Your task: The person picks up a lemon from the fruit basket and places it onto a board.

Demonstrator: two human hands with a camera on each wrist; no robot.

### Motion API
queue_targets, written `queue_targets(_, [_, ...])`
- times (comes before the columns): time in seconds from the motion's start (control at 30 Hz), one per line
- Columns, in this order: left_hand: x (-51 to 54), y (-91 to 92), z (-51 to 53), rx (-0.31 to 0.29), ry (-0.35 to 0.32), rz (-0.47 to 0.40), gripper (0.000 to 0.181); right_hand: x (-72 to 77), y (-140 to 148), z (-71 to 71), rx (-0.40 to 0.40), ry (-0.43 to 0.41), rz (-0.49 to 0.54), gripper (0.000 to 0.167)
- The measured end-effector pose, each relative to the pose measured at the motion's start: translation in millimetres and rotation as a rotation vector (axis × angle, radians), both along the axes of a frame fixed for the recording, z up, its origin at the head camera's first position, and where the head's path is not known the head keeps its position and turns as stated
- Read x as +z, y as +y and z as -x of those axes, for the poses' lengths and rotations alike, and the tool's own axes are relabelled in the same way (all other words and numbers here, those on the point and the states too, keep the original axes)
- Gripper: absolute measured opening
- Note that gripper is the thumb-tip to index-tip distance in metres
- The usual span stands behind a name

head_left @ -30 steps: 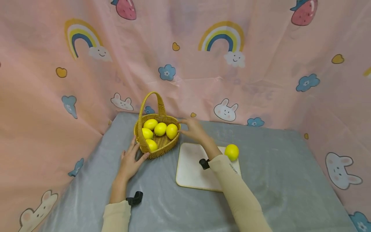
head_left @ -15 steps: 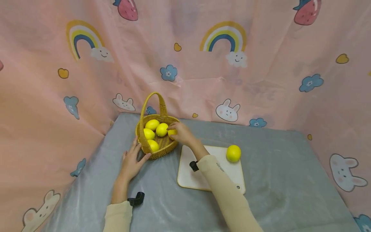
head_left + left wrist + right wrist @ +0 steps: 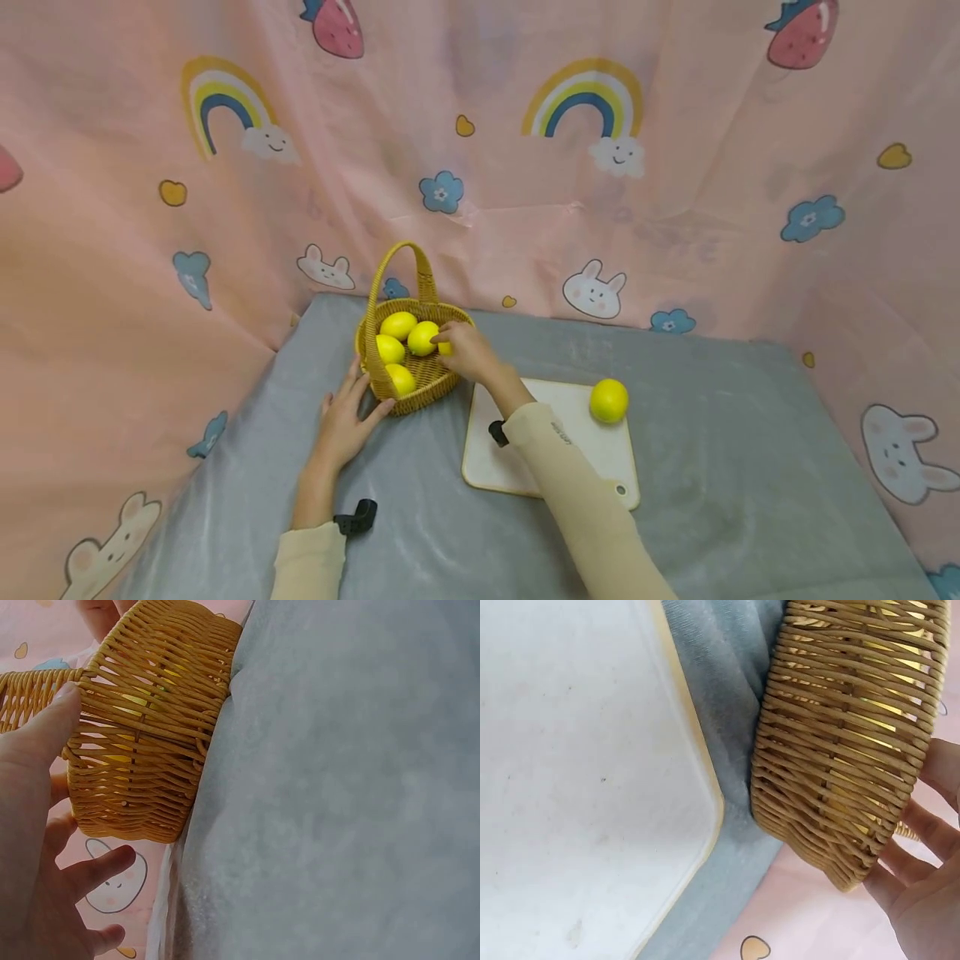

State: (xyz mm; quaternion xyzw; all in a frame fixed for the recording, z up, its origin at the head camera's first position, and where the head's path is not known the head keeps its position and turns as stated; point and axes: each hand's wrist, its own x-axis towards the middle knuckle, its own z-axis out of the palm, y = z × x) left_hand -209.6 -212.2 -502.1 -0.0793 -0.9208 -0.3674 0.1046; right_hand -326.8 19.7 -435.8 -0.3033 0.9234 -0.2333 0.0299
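A yellow wicker basket with a tall arched handle holds several lemons. My right hand reaches over the basket's right rim, its fingers curled on a lemon mostly hidden beneath them. In the right wrist view, those fingers pass behind the woven rim. Against the basket's near left side rests my left hand, fingers spread. The left wrist view has its thumb touching the rim by the handle, with two fingers extended past the wicker.
A white cutting board with a tan edge and a small hole lies right of the basket. One round yellow fruit sits at its far right corner. Grey cloth covers the table, and a pink printed curtain hangs behind.
My right hand has moved from outside the basket's right rim to over it and closed on the rightmost lemon. The left hand has stayed against the basket. The head view has shifted slightly.
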Motion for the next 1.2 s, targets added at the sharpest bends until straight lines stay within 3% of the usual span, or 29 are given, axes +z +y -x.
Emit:
queue_targets(0.33, [0.0, 0.6, 0.5, 0.000, 0.010, -0.012, 0.066, -3.5, -9.5, 1.4, -0.041, 0.135, -0.270, 0.032])
queue_targets(0.5, [0.1, 0.3, 0.9, 0.004, 0.018, -0.011, 0.068, -2.0, -12.0, 0.9, -0.069, 0.129, -0.365, 0.035])
queue_targets(0.73, [-0.8, 0.3, 0.5, -0.001, 0.007, -0.008, 0.068, 1.1, -13.8, -0.7, -0.061, 0.088, -0.400, 0.036])
queue_targets(1.03, [-3.0, -0.7, 2.2, 0.006, 0.034, 0.000, 0.069, 8.3, -20.7, -2.3, -0.061, 0.109, -0.435, 0.030])
queue_targets(1.2, [-2.1, -0.3, 1.4, 0.006, 0.020, 0.008, 0.069, 7.4, -23.7, -2.4, -0.075, 0.069, -0.456, 0.027])
